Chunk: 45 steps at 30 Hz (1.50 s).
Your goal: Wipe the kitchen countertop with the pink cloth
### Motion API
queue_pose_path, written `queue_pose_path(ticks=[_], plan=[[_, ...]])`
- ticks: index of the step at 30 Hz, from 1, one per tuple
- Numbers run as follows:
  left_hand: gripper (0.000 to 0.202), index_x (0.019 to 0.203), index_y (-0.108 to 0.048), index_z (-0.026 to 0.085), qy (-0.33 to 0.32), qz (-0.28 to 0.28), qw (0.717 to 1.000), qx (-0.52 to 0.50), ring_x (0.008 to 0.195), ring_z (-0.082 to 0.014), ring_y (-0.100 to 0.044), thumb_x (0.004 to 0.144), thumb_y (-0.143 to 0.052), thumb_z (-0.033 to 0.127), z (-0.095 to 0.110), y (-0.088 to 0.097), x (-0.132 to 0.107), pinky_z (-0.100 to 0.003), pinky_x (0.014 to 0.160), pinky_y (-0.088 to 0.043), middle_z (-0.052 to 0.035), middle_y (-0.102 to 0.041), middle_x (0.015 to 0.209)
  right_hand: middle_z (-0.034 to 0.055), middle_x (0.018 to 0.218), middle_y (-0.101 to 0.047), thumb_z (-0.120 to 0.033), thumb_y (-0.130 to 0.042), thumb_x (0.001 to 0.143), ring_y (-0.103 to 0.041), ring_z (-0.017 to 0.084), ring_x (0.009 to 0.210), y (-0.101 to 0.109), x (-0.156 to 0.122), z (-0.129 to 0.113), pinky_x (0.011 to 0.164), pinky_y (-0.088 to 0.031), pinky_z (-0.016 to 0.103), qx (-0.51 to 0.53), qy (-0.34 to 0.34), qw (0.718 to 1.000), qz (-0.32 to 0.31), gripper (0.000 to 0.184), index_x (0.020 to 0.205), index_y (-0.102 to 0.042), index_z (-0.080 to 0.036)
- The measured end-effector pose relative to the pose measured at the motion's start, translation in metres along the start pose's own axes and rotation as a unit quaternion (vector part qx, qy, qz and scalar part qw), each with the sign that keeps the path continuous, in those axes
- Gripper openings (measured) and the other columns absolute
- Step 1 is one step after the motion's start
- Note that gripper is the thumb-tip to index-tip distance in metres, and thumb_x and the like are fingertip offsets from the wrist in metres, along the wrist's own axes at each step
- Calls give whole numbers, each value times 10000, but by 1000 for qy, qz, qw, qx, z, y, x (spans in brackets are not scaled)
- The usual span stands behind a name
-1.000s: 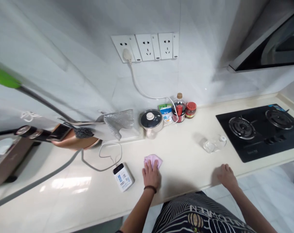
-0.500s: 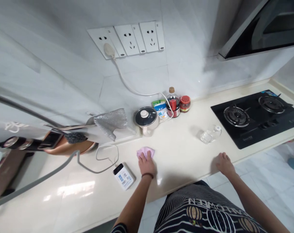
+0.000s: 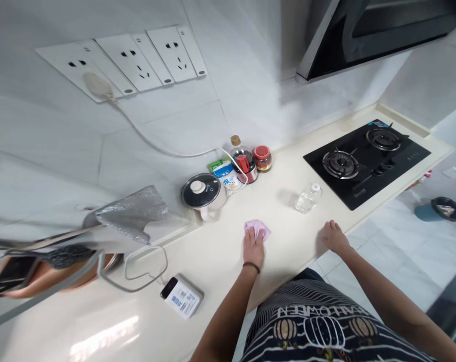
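Observation:
A pale pink cloth (image 3: 258,229) lies bunched on the cream countertop (image 3: 228,261). My left hand (image 3: 253,250) presses it down, with the fingers over its near side. To the right, my right hand (image 3: 334,236) rests by the counter's front edge, its fingers curled in and nothing visible in them. Between my hands and the stove stands a clear glass bottle (image 3: 307,199) with a white cap, nearest to my right hand. Behind the cloth sits a small electric pot (image 3: 202,193) with a dark glass lid and a pale handle.
A black gas stove (image 3: 363,161) is set in the counter at right, under a range hood (image 3: 367,40). Against the wall stand a dark sauce bottle (image 3: 243,161), a red-lidded jar (image 3: 262,159) and a blue packet (image 3: 228,173). A white power bank (image 3: 182,297) lies at left.
My left hand has slid the cloth to the right along the counter, away from the power bank. The view has turned to the right. My right hand stays at the edge.

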<state>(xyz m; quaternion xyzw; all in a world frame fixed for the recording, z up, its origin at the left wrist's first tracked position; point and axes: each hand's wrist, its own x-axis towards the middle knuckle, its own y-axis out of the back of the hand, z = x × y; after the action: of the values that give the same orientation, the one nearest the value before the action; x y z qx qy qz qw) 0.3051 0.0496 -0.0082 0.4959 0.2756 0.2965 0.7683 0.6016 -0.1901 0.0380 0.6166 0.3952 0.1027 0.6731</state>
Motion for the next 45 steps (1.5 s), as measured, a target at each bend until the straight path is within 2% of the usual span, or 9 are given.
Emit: queue_pose_path(ticks=[3, 6, 12, 16, 25, 30, 34, 41, 45], plan=[[665, 1594, -505, 211, 47, -17, 999, -18, 1654, -359, -171, 939, -511, 98, 11, 17, 44, -609, 1313, -242, -189, -265, 1759, 249, 1711, -344, -259, -572, 896, -309, 368, 1583, 2, -1, -1, 1249, -357, 472, 3, -4, 1000, -4, 756, 1601, -400, -48], [679, 1600, -493, 208, 41, -27, 999, -20, 1658, -353, -151, 934, -503, 77, 27, 13, 51, -605, 1319, -228, -191, -247, 1764, 244, 1721, -331, -258, -575, 906, -299, 360, 1593, 3, -2, -2, 1266, -339, 454, 5, -13, 1000, -9, 754, 1609, -396, -52], [666, 1563, -542, 321, -158, -20, 987, -6, 1649, -322, -215, 943, -516, 77, 48, -45, -24, -610, 1287, -313, -119, -313, 1755, 225, 1719, -344, -243, -587, 890, -289, 353, 1597, 1, -2, -2, 1275, -321, 453, 22, -17, 1000, -2, 764, 1613, -398, -82], [642, 1543, -570, 329, -199, -38, 979, 5, 1636, -335, -255, 938, -565, 115, 30, -57, -66, -600, 1274, -337, -125, -313, 1753, 223, 1705, -367, -251, -584, 866, -297, 362, 1590, -1, -1, 1, 1269, -325, 481, 35, -12, 999, 4, 789, 1614, -390, -90], [648, 1585, -503, 141, 173, 60, 983, 19, 1613, -422, -272, 940, -563, 161, -95, 36, -62, -623, 1263, -309, -272, -312, 1720, 279, 1677, -373, -274, -573, 830, -307, 422, 1564, -14, 7, 13, 1247, -317, 543, 47, 11, 999, 6, 822, 1595, -392, -34], [635, 1585, -488, 134, 280, 76, 957, 14, 1619, -427, -249, 957, -557, 191, -114, 64, -50, -614, 1270, -299, -289, -288, 1723, 302, 1665, -375, -286, -561, 843, -325, 432, 1547, -14, 8, 13, 1231, -320, 553, 28, 21, 999, 8, 794, 1570, -407, -9], [621, 1562, -522, 124, 233, 96, 967, 26, 1617, -433, -254, 942, -545, 159, -97, 44, -81, -623, 1264, -317, -281, -331, 1708, 297, 1628, -420, -290, -549, 843, -358, 428, 1519, -11, 7, 14, 1211, -334, 559, 19, 29, 999, 7, 771, 1555, -430, -19], [659, 1520, -577, 212, 71, 108, 990, 53, 1644, -403, -188, 869, -608, 115, -76, -22, -203, -611, 1245, -396, -197, -375, 1715, 303, 1577, -473, -322, -553, 834, -395, 444, 1481, -9, 7, 18, 1208, -336, 557, 25, 51, 998, 22, 775, 1542, -452, -25], [759, 1561, -531, 312, 49, 114, 990, 63, 1651, -376, -167, 837, -665, 128, -75, -41, -240, -596, 1245, -407, -141, -352, 1738, 290, 1491, -554, -318, -568, 829, -466, 437, 1428, -5, 8, 17, 1189, -359, 558, 13, 62, 998, 21, 720, 1502, -510, -67]])
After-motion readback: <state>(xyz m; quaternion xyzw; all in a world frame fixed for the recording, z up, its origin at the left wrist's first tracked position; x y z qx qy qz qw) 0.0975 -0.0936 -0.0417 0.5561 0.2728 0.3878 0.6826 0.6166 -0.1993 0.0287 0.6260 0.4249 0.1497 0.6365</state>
